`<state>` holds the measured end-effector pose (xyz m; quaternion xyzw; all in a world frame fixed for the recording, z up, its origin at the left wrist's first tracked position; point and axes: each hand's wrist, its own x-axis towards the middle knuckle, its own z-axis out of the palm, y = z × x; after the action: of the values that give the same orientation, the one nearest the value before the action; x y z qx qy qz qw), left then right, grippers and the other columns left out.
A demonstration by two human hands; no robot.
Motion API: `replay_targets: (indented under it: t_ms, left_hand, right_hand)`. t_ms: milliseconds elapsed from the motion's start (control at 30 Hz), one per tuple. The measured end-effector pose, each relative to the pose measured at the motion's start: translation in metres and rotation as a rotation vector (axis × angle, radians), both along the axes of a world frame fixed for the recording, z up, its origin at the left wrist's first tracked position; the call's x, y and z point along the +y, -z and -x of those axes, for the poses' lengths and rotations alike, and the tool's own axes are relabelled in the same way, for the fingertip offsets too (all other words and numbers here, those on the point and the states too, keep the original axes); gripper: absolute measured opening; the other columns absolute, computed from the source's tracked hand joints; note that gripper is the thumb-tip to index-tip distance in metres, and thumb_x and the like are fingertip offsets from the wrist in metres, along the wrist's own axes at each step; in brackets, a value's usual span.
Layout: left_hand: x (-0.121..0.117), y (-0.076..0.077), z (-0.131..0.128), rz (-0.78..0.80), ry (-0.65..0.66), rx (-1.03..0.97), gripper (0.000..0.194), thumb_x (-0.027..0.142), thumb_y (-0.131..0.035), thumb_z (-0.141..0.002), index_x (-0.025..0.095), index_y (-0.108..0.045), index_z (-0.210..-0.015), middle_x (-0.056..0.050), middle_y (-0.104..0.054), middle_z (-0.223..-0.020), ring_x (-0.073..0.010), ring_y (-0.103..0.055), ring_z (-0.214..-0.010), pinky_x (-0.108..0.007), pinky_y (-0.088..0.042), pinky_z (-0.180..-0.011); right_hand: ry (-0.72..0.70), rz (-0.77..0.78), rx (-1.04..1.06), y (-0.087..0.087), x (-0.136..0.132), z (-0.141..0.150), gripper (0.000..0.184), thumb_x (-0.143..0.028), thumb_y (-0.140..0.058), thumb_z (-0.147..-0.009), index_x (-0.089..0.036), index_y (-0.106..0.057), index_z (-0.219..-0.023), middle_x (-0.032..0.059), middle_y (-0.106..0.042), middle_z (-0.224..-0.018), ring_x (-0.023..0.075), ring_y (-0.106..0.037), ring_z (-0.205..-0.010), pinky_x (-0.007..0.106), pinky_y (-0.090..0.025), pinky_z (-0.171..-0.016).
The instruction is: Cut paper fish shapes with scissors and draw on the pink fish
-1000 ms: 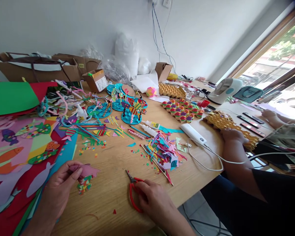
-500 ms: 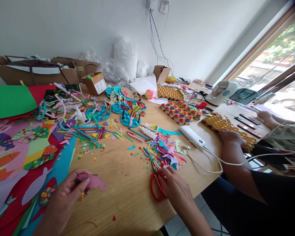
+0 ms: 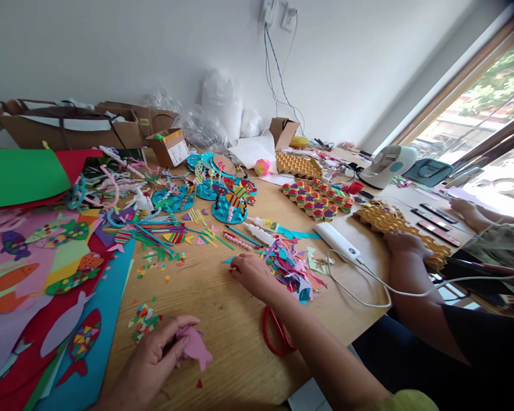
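Note:
My left hand is closed on a pink paper fish, pinched between thumb and fingers above the table near its front edge. My right hand rests low over the wood, fingers bent down and together. Its fingertips touch down beside a blue paper scrap; whatever they may pinch is hidden under them. Below my right forearm lie red-handled scissors, partly covered by it. A small heap of paper confetti sits behind my left hand. Colourful paper strips are piled right of my right hand.
Paper fish and coloured sheets cover the left side. Glue bottles, blue decorated discs and painted egg cartons stand farther back. A white power bank trails a cable. Another person's arm rests at the right.
My right hand has left the scissors and moved left and away from me to the blue scrap. My left hand has shifted right with the pink fish, uncovering the confetti heap.

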<state>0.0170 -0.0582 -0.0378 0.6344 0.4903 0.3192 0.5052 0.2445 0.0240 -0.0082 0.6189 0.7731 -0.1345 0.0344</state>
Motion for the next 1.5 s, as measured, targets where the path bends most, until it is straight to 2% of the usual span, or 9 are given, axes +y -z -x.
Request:
replay_targets:
  t_ms: [267, 467, 567, 733, 867, 1000, 1100, 1267, 1500]
  left_hand:
    - [-0.007, 0.013, -0.011, -0.276, 0.149, 0.146, 0.030, 0.012, -0.049, -0.073, 0.026, -0.066, -0.093, -0.002, -0.071, -0.080, -0.0160, -0.065, -0.073, -0.022, -0.051, -0.068]
    - [-0.011, 0.005, -0.013, -0.483, 0.297, 0.257, 0.029, 0.008, -0.045, -0.080, 0.024, -0.065, -0.094, -0.005, -0.067, -0.089, -0.0160, -0.062, -0.082, -0.024, -0.050, -0.072]
    - [-0.012, 0.004, -0.011, -0.555, 0.282, 0.323, 0.029, 0.009, -0.044, -0.081, 0.024, -0.065, -0.094, -0.007, -0.064, -0.099, -0.0177, -0.060, -0.091, -0.026, -0.050, -0.077]
    - [-0.010, 0.004, -0.005, -0.599, 0.178, 0.346, 0.031, 0.009, -0.042, -0.082, 0.026, -0.064, -0.097, -0.008, -0.060, -0.111, -0.0195, -0.056, -0.103, -0.029, -0.048, -0.084]
    - [-0.002, -0.017, 0.014, -0.555, 0.012, 0.253, 0.026, 0.014, -0.045, -0.081, 0.025, -0.063, -0.096, -0.005, -0.065, -0.096, -0.0171, -0.062, -0.090, -0.025, -0.049, -0.080]
    - [0.002, -0.043, 0.044, -0.360, -0.428, 0.092, 0.015, 0.029, -0.051, -0.079, 0.024, -0.061, -0.089, -0.002, -0.065, -0.082, -0.0177, -0.062, -0.076, -0.026, -0.052, -0.070]
    - [0.002, -0.048, 0.059, -0.226, -0.611, -0.018, 0.016, 0.035, -0.056, -0.075, 0.024, -0.060, -0.086, -0.001, -0.064, -0.078, -0.0172, -0.061, -0.070, -0.025, -0.052, -0.064]
    - [0.005, -0.043, 0.062, -0.187, -0.653, -0.042, 0.018, 0.036, -0.059, -0.069, 0.022, -0.062, -0.081, -0.002, -0.064, -0.075, -0.0176, -0.060, -0.068, -0.025, -0.051, -0.062]
    - [0.007, -0.040, 0.059, -0.168, -0.633, 0.023, 0.019, 0.036, -0.056, -0.069, 0.022, -0.063, -0.079, -0.003, -0.065, -0.069, -0.0176, -0.060, -0.062, -0.025, -0.049, -0.054]
  right_hand:
    - [-0.010, 0.035, -0.080, -0.002, 0.010, 0.009, 0.024, -0.013, -0.044, -0.078, -0.016, -0.066, -0.087, 0.0103, -0.067, -0.091, 0.0205, -0.061, -0.084, 0.026, -0.039, -0.065]
    - [-0.006, 0.074, -0.069, -0.002, 0.016, 0.011, 0.021, -0.013, -0.048, -0.075, -0.015, -0.067, -0.082, 0.0117, -0.068, -0.088, 0.0220, -0.061, -0.084, 0.027, -0.040, -0.064]
    - [-0.001, 0.075, -0.014, -0.003, 0.015, 0.010, 0.020, -0.012, -0.048, -0.074, -0.014, -0.067, -0.081, 0.0116, -0.067, -0.087, 0.0217, -0.060, -0.084, 0.027, -0.039, -0.064]
    - [-0.082, 0.128, 0.203, -0.012, 0.008, 0.017, 0.017, -0.016, -0.049, -0.076, -0.016, -0.065, -0.083, 0.0030, -0.067, -0.080, 0.0125, -0.059, -0.072, 0.020, -0.038, -0.058]
    - [-0.204, 0.200, 0.360, -0.016, 0.004, 0.045, 0.015, -0.021, -0.050, -0.080, -0.016, -0.063, -0.086, -0.0016, -0.066, -0.077, 0.0070, -0.056, -0.065, 0.014, -0.037, -0.053]
    - [-0.318, 0.221, 0.384, -0.013, 0.000, 0.090, 0.013, -0.021, -0.054, -0.077, -0.017, -0.065, -0.083, -0.0019, -0.066, -0.075, 0.0083, -0.056, -0.063, 0.016, -0.034, -0.051]
    - [-0.387, 0.210, 0.337, -0.009, -0.004, 0.122, 0.015, -0.022, -0.053, -0.074, -0.018, -0.066, -0.081, 0.0004, -0.067, -0.075, 0.0126, -0.057, -0.066, 0.020, -0.033, -0.051]
    - [-0.466, 0.219, 0.254, -0.003, -0.005, 0.148, 0.020, -0.025, -0.051, -0.075, -0.019, -0.068, -0.084, 0.0049, -0.069, -0.082, 0.0178, -0.060, -0.073, 0.024, -0.035, -0.055]
    - [-0.476, 0.220, 0.222, 0.007, -0.001, 0.153, 0.018, -0.028, -0.055, -0.071, -0.021, -0.066, -0.083, 0.0017, -0.068, -0.084, 0.0161, -0.059, -0.073, 0.022, -0.032, -0.050]
